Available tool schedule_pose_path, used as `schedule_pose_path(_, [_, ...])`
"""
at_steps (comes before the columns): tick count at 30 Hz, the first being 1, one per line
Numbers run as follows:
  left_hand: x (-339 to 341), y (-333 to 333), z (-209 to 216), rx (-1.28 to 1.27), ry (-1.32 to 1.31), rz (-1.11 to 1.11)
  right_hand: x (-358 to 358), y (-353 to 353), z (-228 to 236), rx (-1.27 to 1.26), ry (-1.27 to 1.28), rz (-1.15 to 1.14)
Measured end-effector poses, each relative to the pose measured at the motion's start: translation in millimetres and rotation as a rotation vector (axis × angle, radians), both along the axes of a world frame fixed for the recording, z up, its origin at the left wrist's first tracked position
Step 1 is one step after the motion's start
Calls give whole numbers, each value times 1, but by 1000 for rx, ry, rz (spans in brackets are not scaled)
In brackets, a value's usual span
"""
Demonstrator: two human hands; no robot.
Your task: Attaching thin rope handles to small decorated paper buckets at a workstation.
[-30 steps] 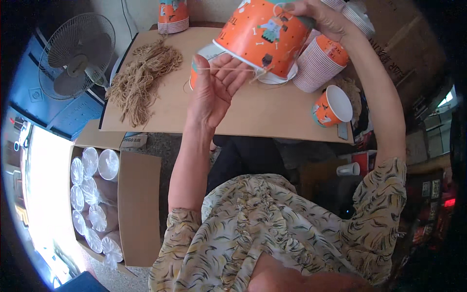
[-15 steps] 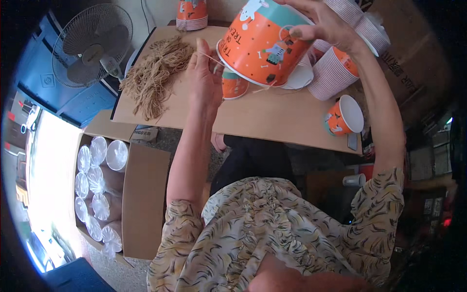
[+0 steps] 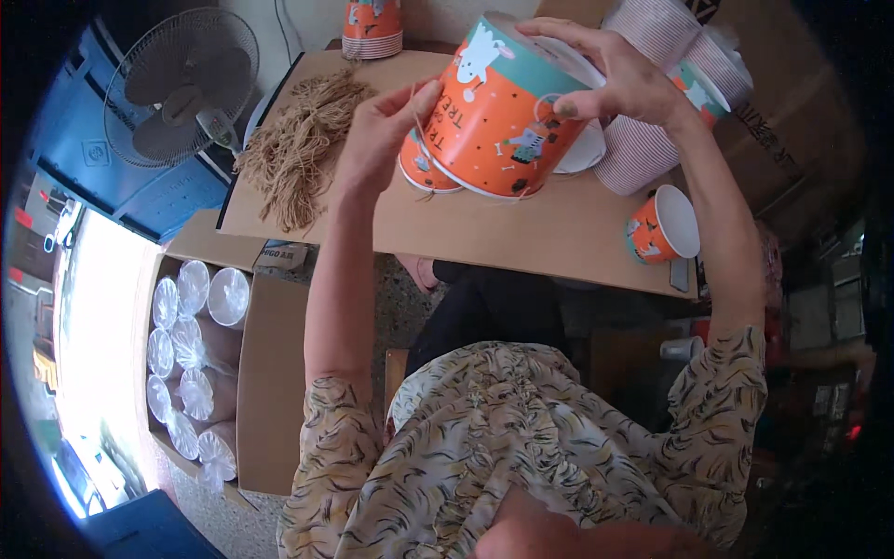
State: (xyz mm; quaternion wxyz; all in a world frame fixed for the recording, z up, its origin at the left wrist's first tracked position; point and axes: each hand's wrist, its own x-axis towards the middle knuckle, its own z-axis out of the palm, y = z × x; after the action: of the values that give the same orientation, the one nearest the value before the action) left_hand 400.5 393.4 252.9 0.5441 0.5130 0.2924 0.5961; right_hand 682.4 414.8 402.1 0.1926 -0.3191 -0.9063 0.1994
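Observation:
My right hand (image 3: 626, 76) grips a large orange paper bucket (image 3: 498, 121) with a teal band and cartoon prints, its fingers over the far end and the thumb against the side. The bucket is tilted above the table. My left hand (image 3: 384, 130) is closed in a pinch at the bucket's left side, holding a thin tan string (image 3: 416, 110) that runs down to the bucket's lower rim. Behind the bucket, partly hidden, stands another orange paper cup (image 3: 421, 168). To the left lies a loose bundle of tan strings (image 3: 296, 154).
Stacked paper cups (image 3: 638, 156) lean at the table's right, beside a tipped orange cup (image 3: 647, 233). Another cup stack (image 3: 372, 42) stands at the back. A fan (image 3: 177, 84) is at the far left. Below it, an open carton (image 3: 270, 391) holds several plastic-wrapped sleeves.
The bucket has come down a little and its top has tilted further. My left hand has gone from loosely spread fingers to a pinch on the string, closer to the bucket's side.

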Motion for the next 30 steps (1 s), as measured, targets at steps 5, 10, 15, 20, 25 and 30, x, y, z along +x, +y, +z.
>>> schedule_pose_path(5, [-3, -8, 4, 28, 66, 177, -26, -14, 16, -148, 39, -118])
schedule_pose_path(10, [10, -27, 16, 131, 22, 158, -24, 15, 6, -55, 43, -206])
schedule_pose_path(15, [4, -36, 8, 224, 148, 36, -25, 39, -15, -43, 286, -142])
schedule_pose_path(20, [9, -41, -17, -57, -167, 319, 22, 83, -55, 156, 396, 65])
schedule_pose_path(25, [26, -40, -33, -48, -108, 137, -2, 48, -28, -43, 356, -156])
schedule_pose_path(30, [43, -37, -39, -38, -39, -44, -9, 32, -15, 68, 238, -174])
